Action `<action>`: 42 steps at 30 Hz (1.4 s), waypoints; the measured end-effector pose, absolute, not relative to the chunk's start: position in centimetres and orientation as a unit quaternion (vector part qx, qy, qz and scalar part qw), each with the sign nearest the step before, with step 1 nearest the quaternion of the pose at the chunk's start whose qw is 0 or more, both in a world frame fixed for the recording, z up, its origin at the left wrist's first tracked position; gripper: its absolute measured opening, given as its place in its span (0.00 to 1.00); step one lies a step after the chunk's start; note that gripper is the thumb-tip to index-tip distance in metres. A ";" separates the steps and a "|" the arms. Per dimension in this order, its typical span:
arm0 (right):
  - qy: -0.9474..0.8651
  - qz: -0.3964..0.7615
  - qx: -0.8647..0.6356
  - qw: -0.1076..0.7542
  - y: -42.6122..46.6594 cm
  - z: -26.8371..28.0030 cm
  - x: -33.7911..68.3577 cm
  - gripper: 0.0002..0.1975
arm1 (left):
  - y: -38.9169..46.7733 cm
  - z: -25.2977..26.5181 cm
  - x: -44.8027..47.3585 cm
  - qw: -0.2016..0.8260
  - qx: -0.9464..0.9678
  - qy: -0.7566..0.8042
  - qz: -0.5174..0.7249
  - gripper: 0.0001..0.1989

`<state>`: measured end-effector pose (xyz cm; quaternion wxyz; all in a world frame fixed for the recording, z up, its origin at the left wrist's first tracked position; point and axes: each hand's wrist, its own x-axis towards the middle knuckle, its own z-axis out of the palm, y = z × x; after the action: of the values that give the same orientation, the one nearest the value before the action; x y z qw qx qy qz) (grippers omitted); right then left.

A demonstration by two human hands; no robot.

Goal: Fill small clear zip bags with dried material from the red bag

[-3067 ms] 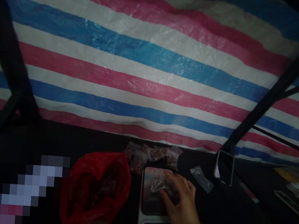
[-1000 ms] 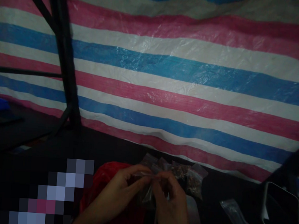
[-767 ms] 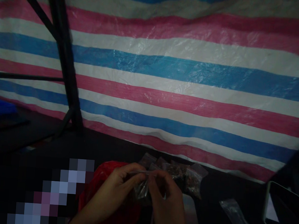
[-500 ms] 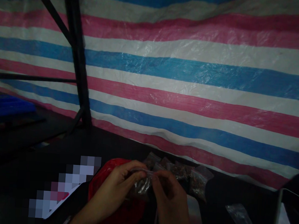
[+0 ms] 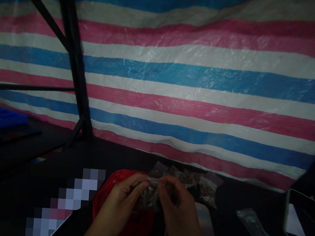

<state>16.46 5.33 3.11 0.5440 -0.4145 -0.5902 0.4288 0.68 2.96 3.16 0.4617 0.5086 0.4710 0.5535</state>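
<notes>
Pinching a clear zip bag (image 5: 150,197) at its mouth, left hand (image 5: 126,196) and right hand (image 5: 177,202) hold it, now off the scale (image 5: 205,224), over the red plastic bag (image 5: 106,188), so handling seems centred there.

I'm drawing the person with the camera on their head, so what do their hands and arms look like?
The left hand and right hand are ordinary bare hands, with no gloves. No sleeves show on the forearms, and I see no ring or bracelet. It's quite dark, though, and the picture's bottom edge cuts off the arms.
</notes>
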 end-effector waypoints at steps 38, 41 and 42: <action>-0.652 0.271 -0.435 0.559 5.0 4.2 14.1 0.08 | 3.2 2.6 -0.7 0.412 0.478 0.483 0.607 0.12; -0.650 0.290 -0.428 0.557 4.9 3.8 13.9 0.08 | 2.9 2.2 -0.7 0.408 0.478 0.492 0.602 0.13; -0.647 0.291 -0.426 0.561 4.9 3.7 13.8 0.08 | 2.8 2.1 -0.7 0.408 0.479 0.493 0.601 0.13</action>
<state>13.84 4.92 3.70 0.5608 -0.4265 -0.6474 0.2906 -0.66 2.81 2.15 0.4081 0.4785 0.4934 0.6008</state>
